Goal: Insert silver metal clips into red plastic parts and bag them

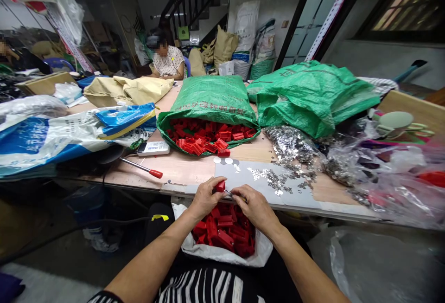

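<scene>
My left hand pinches a small red plastic piece at the table's near edge. My right hand is closed right beside it, fingertips on a thin metal clip that meets the red piece. Below both hands, a white bag on my lap holds several more red pieces. Loose small metal clips lie scattered on a grey sheet just beyond my hands.
A green sack spills red pieces mid-table. Another green sack and a pile of metal clips lie to the right, clear plastic bags further right. A red-handled screwdriver and blue-white bags lie left. A person sits at the far end.
</scene>
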A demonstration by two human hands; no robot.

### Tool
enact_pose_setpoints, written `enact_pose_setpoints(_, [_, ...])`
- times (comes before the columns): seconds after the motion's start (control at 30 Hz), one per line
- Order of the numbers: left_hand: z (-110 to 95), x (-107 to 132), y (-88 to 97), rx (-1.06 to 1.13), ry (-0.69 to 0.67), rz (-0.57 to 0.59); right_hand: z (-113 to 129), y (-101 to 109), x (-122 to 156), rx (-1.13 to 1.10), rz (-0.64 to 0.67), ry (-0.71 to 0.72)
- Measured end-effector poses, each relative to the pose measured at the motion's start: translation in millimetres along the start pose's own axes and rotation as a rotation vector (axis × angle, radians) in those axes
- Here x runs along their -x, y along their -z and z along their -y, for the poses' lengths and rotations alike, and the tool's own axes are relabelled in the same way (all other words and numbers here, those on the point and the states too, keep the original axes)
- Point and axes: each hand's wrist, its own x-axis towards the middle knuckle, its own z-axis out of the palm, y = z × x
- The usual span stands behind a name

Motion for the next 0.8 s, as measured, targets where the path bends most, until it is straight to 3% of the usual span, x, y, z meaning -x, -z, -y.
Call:
enact_pose_setpoints(0.47, [9.0,1.6,-0.2,-0.087,-0.051,0.031,2.0,0.9,-5.1,0.086,0.083,-0.008])
enact_pose_setpoints(0.8, [12.3,3.2,-3.1,-0.091,-0.06,0.019,27.6,-10.9,-2.0,0.407,0.095,-0.084])
